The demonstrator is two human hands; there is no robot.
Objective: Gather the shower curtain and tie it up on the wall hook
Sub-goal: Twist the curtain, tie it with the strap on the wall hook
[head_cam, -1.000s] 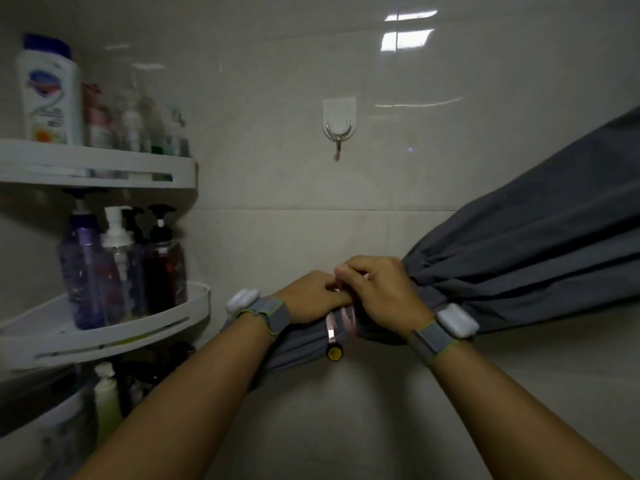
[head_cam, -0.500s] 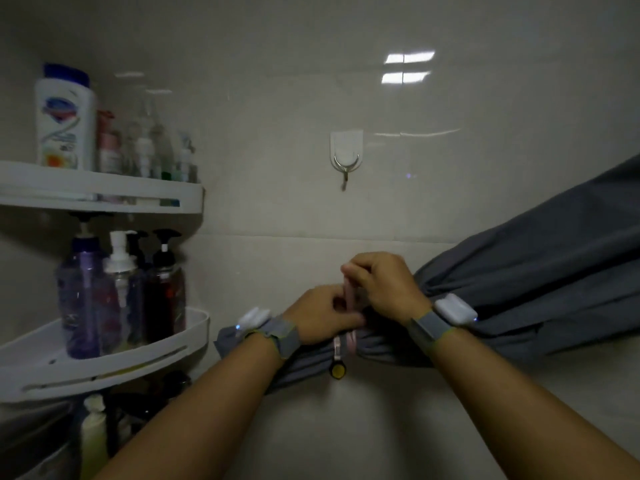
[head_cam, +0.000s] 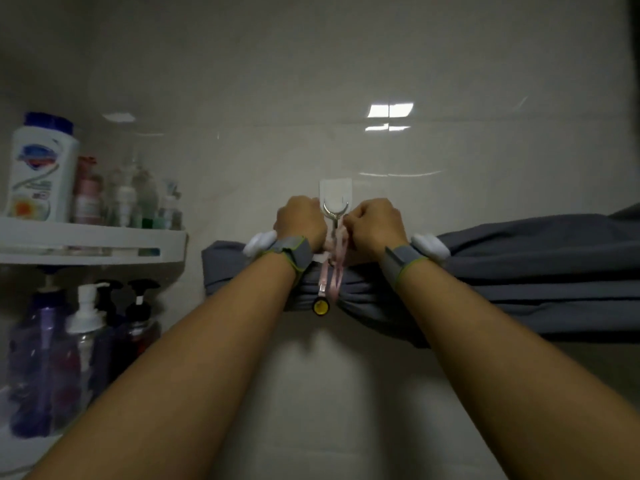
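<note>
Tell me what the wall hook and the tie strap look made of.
Wall hook: shiny metal prong, judging by its bright glint, on a clear, probably plastic pad. Tie strap: soft pink woven ribbon, apparently fabric, hanging limp in loops.

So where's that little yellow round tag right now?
The small yellow round tag hangs mid-frame from the pink strap, against the bunched grey shower curtain, below the wall hook.

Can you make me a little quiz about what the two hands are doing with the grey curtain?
1. True or false: the gathered grey fabric shower curtain lies on the floor.
2. What colour is the thin ribbon tie round it?
3. The white plastic wall hook with a metal prong sits: A) between the left hand and right hand, B) on the white corner shelf.

Key: 1 false; 2 pink; 3 A.
</note>
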